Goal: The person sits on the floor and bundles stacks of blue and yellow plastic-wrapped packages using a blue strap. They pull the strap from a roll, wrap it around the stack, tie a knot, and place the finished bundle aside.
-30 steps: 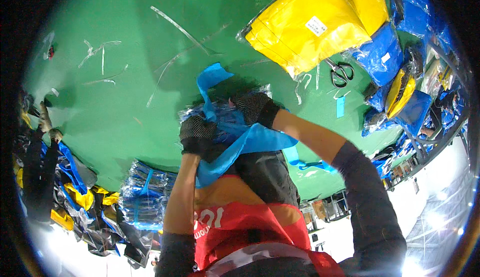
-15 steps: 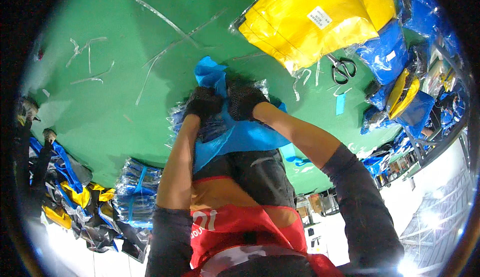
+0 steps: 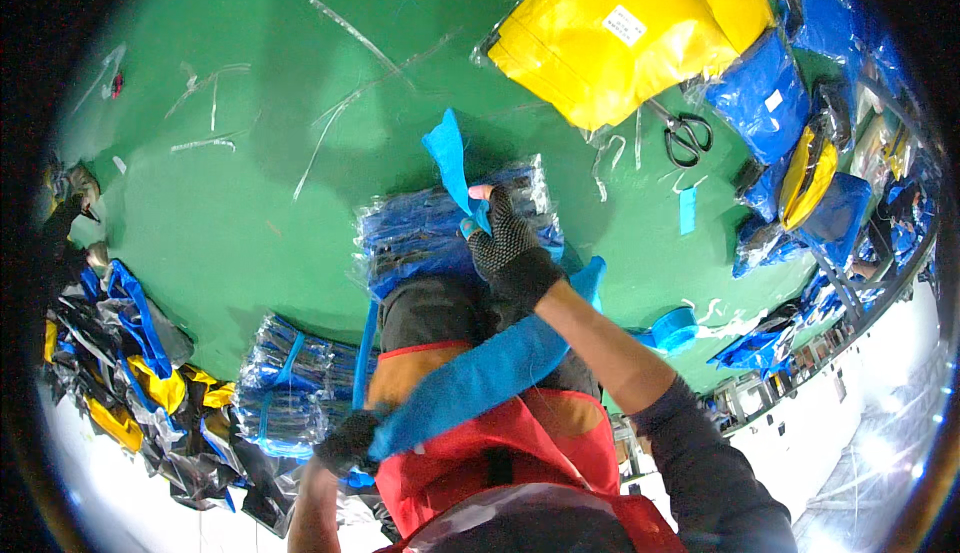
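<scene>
A bundle of blue items in clear plastic (image 3: pixel 405 238) lies on the green floor in front of my knees. My right hand (image 3: pixel 508 248), in a black dotted glove with bare fingertips, is closed on a light-blue strip (image 3: pixel 449 153) over the bundle; its free tail points away from me. A wide length of light-blue strip (image 3: pixel 480 385) runs from below my right forearm across my lap. My left hand (image 3: pixel 348 443), in a black glove, is closed round this length's lower left end, beside my left thigh. Its fingers are partly hidden.
Another strapped bundle (image 3: pixel 285 383) stands at my left. Yellow packages (image 3: pixel 620 38), black-handled scissors (image 3: pixel 688 141) and blue packages (image 3: pixel 765 98) lie ahead right. A light-blue strip roll (image 3: pixel 675 328) sits at my right. Another person's hand (image 3: pixel 85 188) shows at the far left.
My left hand has pulled back from the bundle to beside my left thigh, drawing the light-blue strip across my lap. My right hand stays over the bundle, whose top is now uncovered.
</scene>
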{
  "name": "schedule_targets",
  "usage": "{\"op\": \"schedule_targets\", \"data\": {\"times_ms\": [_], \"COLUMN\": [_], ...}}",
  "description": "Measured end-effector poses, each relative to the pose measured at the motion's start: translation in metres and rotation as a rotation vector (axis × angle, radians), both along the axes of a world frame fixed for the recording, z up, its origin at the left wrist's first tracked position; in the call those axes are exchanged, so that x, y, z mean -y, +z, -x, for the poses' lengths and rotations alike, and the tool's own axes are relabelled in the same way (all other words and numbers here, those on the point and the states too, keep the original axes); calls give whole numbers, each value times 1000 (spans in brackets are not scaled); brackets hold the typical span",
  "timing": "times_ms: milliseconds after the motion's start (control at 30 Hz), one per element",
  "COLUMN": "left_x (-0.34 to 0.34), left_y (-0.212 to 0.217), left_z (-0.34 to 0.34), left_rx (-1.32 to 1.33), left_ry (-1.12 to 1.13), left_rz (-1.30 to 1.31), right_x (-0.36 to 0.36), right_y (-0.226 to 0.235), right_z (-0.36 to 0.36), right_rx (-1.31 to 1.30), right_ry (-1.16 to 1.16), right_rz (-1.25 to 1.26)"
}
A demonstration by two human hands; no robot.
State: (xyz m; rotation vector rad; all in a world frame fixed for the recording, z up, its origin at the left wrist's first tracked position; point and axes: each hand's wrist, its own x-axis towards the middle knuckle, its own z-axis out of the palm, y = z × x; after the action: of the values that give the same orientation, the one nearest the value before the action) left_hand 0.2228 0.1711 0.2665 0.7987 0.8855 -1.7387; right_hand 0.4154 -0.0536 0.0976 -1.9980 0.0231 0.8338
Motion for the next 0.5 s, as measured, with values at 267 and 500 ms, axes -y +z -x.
{"op": "schedule_targets", "data": {"times_ms": [267, 500], "left_x": [18, -2], "left_y": [-126, -198], "left_z": [199, 124], "left_rx": [464, 612], "left_ry": [-337, 219], "left_rz": [-945, -1814], "right_x": [7, 33], "right_y": [81, 61], "right_z": [86, 116], "right_rx": [369, 433], "right_ry": [-149, 317], "right_rz": [283, 318]}}
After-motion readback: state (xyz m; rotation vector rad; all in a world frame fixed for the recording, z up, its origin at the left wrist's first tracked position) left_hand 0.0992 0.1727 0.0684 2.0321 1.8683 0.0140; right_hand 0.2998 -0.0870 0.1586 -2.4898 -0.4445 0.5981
